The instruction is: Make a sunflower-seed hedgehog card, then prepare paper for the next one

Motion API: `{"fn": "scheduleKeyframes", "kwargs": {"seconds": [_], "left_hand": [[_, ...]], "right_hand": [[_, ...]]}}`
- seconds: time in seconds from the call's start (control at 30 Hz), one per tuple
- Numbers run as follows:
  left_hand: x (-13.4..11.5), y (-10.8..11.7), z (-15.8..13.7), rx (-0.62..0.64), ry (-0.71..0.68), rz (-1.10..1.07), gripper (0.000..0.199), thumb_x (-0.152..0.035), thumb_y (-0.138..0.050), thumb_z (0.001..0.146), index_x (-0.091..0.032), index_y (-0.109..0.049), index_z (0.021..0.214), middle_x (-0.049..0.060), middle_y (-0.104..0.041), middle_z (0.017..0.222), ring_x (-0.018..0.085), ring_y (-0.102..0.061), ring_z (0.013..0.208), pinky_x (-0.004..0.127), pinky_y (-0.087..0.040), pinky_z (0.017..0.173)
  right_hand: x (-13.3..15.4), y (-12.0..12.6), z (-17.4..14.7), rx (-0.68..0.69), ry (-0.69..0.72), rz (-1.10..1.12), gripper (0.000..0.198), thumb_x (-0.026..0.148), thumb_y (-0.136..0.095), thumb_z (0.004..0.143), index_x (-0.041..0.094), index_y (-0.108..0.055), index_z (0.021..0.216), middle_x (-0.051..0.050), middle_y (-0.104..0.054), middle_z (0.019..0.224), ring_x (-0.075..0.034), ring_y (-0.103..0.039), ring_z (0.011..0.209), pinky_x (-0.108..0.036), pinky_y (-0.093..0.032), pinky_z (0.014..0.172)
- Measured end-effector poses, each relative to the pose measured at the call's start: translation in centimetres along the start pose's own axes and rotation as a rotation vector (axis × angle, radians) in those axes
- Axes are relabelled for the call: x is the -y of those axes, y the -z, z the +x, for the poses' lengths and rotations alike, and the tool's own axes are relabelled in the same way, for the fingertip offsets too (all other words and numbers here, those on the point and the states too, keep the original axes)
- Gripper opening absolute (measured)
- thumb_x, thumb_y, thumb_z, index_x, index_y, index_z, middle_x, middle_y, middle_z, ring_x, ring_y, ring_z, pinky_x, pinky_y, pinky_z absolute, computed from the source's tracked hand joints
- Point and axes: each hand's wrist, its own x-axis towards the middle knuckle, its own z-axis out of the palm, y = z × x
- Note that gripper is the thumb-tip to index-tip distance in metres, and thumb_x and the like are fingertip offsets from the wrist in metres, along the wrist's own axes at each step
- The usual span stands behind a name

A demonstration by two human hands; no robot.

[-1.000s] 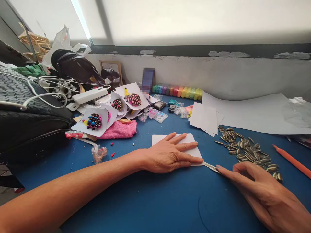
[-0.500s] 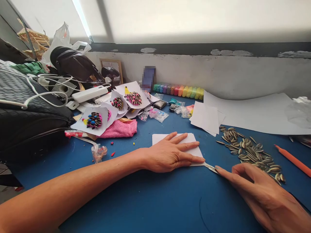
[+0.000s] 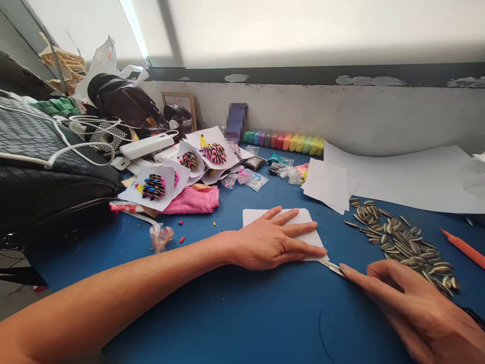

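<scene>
My left hand (image 3: 271, 240) lies flat with its fingers spread on a folded sheet of white paper (image 3: 254, 216), pressing it to the blue tabletop (image 3: 235, 308). My right hand (image 3: 413, 303) is closed round a slim utility knife (image 3: 334, 268), the index finger stretched along its top. The blade's tip meets the paper's lower right corner, beside my left little finger. The knife's handle is hidden inside my right hand. Just beyond that hand lies a loose pile of striped sunflower seeds (image 3: 401, 242).
White sheets (image 3: 328, 184) and a large paper (image 3: 397, 172) lie at the back right. An orange pen (image 3: 464, 247) is far right. Hedgehog-like seed pictures (image 3: 214, 153) stand back left by a pink cloth (image 3: 195, 200), a black bag (image 3: 56, 187) and coloured clay packs (image 3: 284, 141).
The whole view has shifted slightly, so things appear further right. Both hands keep nearly the same place at the paper, with the knife still at its corner.
</scene>
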Motion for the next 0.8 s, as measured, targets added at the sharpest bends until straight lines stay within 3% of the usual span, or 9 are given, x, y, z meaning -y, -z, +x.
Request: {"fn": "scheduleKeyframes", "kwargs": {"seconds": [0.33,0.6,0.67,0.8], "left_hand": [[-0.1,0.2,0.0,0.012,0.010,0.004,0.046,-0.046,-0.023,0.107,-0.041,-0.041,0.149,-0.006,-0.016,0.166,0.027,0.000,0.154,0.051,0.003,0.123],[-0.1,0.3,0.0,0.025,0.027,-0.011,0.047,-0.045,-0.023,0.107,-0.040,-0.041,0.149,-0.007,-0.015,0.166,0.027,0.001,0.154,0.051,0.002,0.123],[-0.2,0.4,0.0,0.030,0.029,-0.022,0.047,-0.040,-0.023,0.107,-0.036,-0.037,0.152,-0.005,-0.016,0.166,0.027,0.001,0.154,0.052,0.001,0.123],[-0.6,0.8,0.1,0.028,0.058,-0.063,0.061,-0.011,-0.026,0.098,-0.027,-0.025,0.157,0.000,-0.010,0.167,0.024,-0.003,0.154,0.050,-0.007,0.124]], "right_hand": [[0.8,-0.5,0.5,0.026,0.013,0.003,0.049,0.027,-0.038,0.100,0.043,-0.049,0.146,-0.002,-0.056,0.088,-0.011,-0.060,0.066,-0.018,-0.050,0.057],[1.8,-0.5,1.0,0.045,-0.022,0.038,0.042,0.031,-0.042,0.100,0.040,-0.061,0.135,-0.003,-0.060,0.090,-0.013,-0.063,0.071,-0.021,-0.051,0.061],[1.7,-0.5,1.0,0.033,-0.022,0.041,0.042,0.031,-0.041,0.100,0.040,-0.061,0.136,-0.003,-0.060,0.089,-0.013,-0.062,0.069,-0.021,-0.050,0.059],[1.0,-0.4,0.7,0.000,-0.025,0.025,0.042,0.030,-0.040,0.099,0.038,-0.064,0.133,-0.004,-0.062,0.092,-0.014,-0.063,0.071,-0.022,-0.051,0.060]]}}
